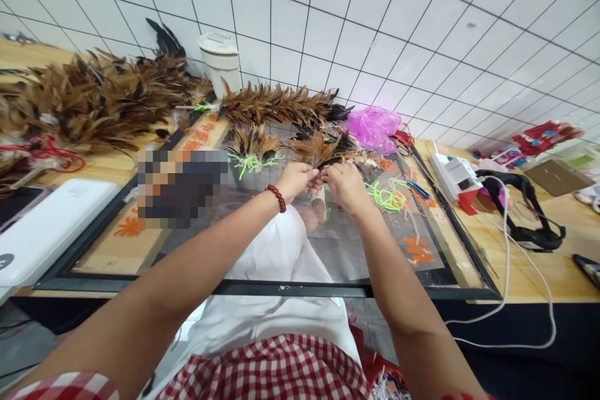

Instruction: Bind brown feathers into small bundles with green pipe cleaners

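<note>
My left hand (299,179), with a dark red bead bracelet (276,198) at the wrist, is closed in a pinch. Its fingertips meet those of my right hand (345,185), also pinched. Between them they hold the lower end of a small bunch of brown feathers (313,150); the exact grip is hidden by the fingers. More feathers lie just beyond. To the left rests a feather bunch tied with green string (247,162). Right of my right hand is a loose heap of green string (388,195), with a blue pen-like tool (419,189) beside it.
A long feather strip (281,105) lies at the back, near a white lidded cup (220,62) and pink plastic bag (374,128). A big feather pile (98,94) and white power bank (56,225) are left. A power strip (452,175) and black headset (529,212) are right.
</note>
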`<action>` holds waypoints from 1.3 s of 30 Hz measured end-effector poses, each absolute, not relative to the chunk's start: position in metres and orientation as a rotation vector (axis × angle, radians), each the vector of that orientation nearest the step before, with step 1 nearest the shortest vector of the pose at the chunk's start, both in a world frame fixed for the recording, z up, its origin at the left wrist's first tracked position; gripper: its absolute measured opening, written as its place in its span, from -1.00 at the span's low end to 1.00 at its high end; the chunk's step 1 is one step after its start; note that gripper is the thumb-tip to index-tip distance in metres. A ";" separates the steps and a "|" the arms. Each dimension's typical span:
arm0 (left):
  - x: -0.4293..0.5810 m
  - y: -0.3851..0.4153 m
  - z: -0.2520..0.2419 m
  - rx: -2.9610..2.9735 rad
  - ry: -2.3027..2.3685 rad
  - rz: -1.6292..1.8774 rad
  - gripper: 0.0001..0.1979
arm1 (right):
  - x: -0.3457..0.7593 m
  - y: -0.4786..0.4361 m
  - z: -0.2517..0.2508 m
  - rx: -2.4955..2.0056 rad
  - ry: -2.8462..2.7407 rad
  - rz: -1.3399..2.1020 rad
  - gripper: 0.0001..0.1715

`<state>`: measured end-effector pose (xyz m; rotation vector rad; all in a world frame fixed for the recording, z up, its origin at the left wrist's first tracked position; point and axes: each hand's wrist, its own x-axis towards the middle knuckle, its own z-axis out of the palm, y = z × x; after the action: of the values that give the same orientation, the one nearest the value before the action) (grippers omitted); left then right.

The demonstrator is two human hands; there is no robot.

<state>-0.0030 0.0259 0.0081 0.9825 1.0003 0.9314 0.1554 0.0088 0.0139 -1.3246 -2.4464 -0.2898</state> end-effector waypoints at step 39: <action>-0.011 0.038 0.008 0.731 0.860 1.245 -0.85 | 0.170 0.030 0.005 -1.249 -1.224 0.666 -0.79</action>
<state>-0.0107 0.0375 0.0076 0.7311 0.8604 1.2450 0.1698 0.0303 0.0048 -1.2495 -1.2238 0.6665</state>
